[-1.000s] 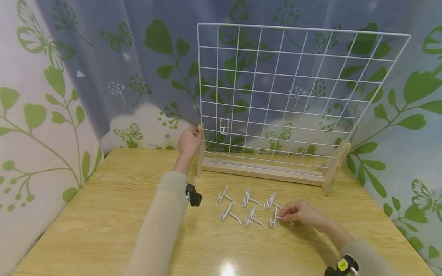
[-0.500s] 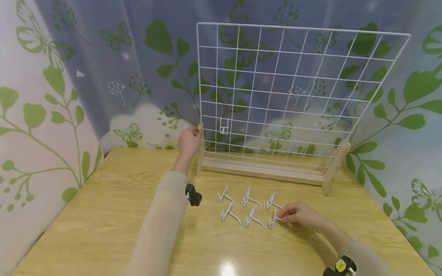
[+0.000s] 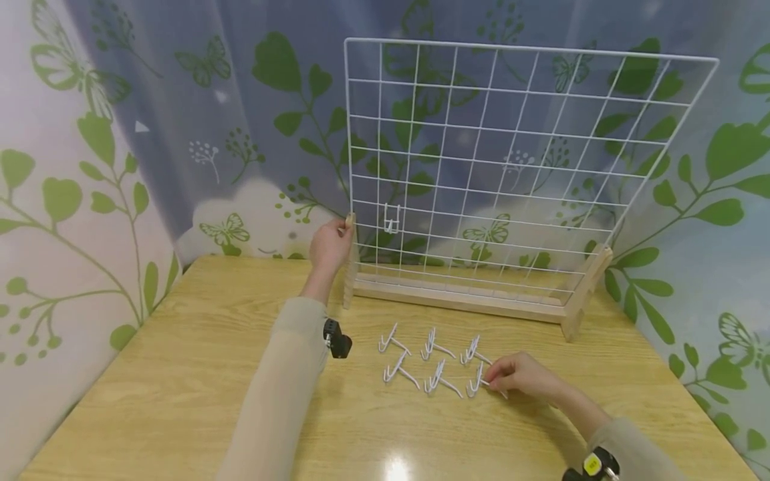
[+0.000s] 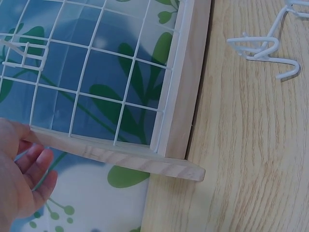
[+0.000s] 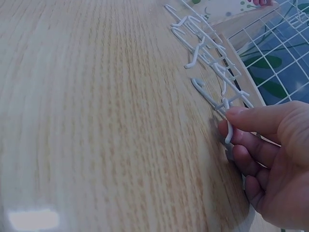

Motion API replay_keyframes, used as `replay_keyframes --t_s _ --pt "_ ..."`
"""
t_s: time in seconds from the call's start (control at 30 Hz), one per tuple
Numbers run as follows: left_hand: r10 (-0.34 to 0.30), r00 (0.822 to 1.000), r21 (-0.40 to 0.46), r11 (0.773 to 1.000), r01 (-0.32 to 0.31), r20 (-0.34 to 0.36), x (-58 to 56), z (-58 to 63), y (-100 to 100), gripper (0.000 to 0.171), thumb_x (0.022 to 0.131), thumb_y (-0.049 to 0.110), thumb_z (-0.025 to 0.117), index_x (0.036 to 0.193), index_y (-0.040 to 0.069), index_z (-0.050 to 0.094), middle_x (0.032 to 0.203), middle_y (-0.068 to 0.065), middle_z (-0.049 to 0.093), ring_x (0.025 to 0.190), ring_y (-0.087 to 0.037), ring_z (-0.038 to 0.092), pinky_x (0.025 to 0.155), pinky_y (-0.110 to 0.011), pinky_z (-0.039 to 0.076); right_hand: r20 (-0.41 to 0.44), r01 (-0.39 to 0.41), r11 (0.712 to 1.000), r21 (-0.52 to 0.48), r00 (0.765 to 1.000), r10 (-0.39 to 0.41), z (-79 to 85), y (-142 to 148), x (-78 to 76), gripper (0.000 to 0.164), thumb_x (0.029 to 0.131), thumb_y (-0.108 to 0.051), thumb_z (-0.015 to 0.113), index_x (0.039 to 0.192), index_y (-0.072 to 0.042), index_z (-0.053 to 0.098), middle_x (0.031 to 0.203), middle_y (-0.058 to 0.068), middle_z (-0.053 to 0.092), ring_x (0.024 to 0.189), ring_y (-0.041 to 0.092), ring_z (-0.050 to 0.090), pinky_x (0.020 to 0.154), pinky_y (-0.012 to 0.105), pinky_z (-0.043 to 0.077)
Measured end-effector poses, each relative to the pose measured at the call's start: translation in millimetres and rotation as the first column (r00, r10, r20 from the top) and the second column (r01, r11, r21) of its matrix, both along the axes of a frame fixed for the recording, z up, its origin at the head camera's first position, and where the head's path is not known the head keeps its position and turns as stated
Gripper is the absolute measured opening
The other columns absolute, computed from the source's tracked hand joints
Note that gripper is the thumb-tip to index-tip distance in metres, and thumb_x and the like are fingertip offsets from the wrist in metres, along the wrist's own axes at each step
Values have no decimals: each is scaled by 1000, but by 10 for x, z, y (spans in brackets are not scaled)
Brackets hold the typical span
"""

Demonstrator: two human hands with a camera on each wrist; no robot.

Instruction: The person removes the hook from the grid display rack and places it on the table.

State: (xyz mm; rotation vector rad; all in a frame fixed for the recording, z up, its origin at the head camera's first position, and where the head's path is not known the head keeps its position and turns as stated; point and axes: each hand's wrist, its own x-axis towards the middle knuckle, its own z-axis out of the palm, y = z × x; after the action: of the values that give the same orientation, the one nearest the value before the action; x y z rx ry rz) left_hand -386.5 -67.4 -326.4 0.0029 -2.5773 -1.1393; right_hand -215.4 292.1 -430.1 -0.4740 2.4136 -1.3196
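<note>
A white wire grid panel [image 3: 511, 153] stands upright in a wooden base [image 3: 457, 300] at the back of the table. My left hand [image 3: 329, 246] grips the base's left wooden upright [image 3: 349, 260]; the left wrist view shows that upright [image 4: 120, 157] against my fingers [image 4: 34, 166]. One white hook [image 3: 391, 218] hangs low on the grid's left side. Several white wire hooks [image 3: 430, 364] lie in two rows on the table. My right hand [image 3: 517, 374] pinches the rightmost front hook [image 3: 476, 383]; the right wrist view shows thumb and fingers closed on that hook [image 5: 215, 99].
The wooden table [image 3: 180, 401] runs to leaf-patterned curtain walls [image 3: 78, 167] on the left, back and right. A small black camera [image 3: 337, 344] sits on my left wrist, beside the hooks.
My right hand has slid slightly left and toward me, drawing the pinched hook a little with it. The left hand and grid have stayed put.
</note>
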Motion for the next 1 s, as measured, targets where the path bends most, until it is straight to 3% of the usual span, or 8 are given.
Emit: replay_keyframes --t_s 0.37,0.53,0.7,1.0 --pt "3 1000 -2 1000 -3 4 8 11 0 28 94 29 52 109 10 64 94 -8 65 81 -25 60 66 -38 46 -52 -13 1000 26 999 15 -11 -24 13 15 80 -4 66 90 7 65 88 9 66 74 7 52 62 21 44" --pt "-6 1000 -5 1000 6 5 19 26 4 28 94 29 51 109 9 64 96 -9 65 83 -26 60 68 -39 46 -48 -6 998 68 999 9 26 8 -2 14 82 -9 67 91 3 66 90 8 66 80 12 55 69 23 44" --pt "-12 1000 -1 1000 12 2 28 44 5 29 94 29 51 110 8 64 97 -10 65 85 -26 59 70 -40 46 -66 46 993 105 997 -39 134 64 -36 18 86 -18 65 94 -1 66 91 6 66 86 17 56 77 32 44" --pt "-7 1000 5 1000 7 12 17 29 -1 28 94 29 51 110 10 64 96 -9 65 84 -26 59 69 -39 45 -127 134 989 67 984 -125 474 71 -182 31 88 -20 63 104 7 61 99 12 65 93 22 59 84 43 46"
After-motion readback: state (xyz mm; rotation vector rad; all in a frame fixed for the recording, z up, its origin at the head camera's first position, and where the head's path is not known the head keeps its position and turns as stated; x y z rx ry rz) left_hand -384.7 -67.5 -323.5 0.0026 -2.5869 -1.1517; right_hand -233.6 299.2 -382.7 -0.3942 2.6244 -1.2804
